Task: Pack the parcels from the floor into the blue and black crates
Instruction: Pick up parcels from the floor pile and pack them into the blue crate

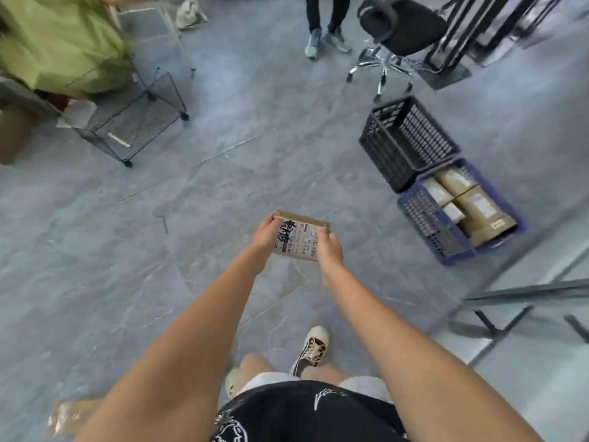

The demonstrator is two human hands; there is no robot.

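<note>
A: Where are the hands?

B: Both arms reach straight out ahead, nearly parallel, meeting over the middle of the grey floor (pixel 223 173). Between them they hold one flat brown parcel (pixel 299 236) with a white shipping label facing up.

A: How is each hand set on it?

B: The left hand (pixel 267 234) takes the parcel's left edge, thumb on top near the far corner and fingers curled underneath. The right hand (pixel 330 248) takes the right edge, thumb lying across the label and the rest of the fingers wrapped below. Both are grasping the parcel; it hangs clear of the floor, roughly level.

A: And the crates?

B: To the right and a little farther away. The black crate (pixel 387 151) stands at the far side, and I see no parcel inside it. The blue crate (pixel 424 221) stands touching it on the near side and holds several brown boxes (pixel 475 212) packed close together. The held parcel is well apart from both, to their left.

A: Anything else about?

B: A wire basket on castors (pixel 134 122) at the far left, beside a heap of green cloth (pixel 54 43). A black swivel chair (pixel 401 27) with a chrome base at the far right, and another person's legs (pixel 322 17) standing just left of it. A metal frame (pixel 522 295) runs along the near right. The wearer's own shoe (pixel 314 347) shows below the arms, and something crumpled and clear (pixel 67 416) lies at the near left, too blurred to name.
</note>
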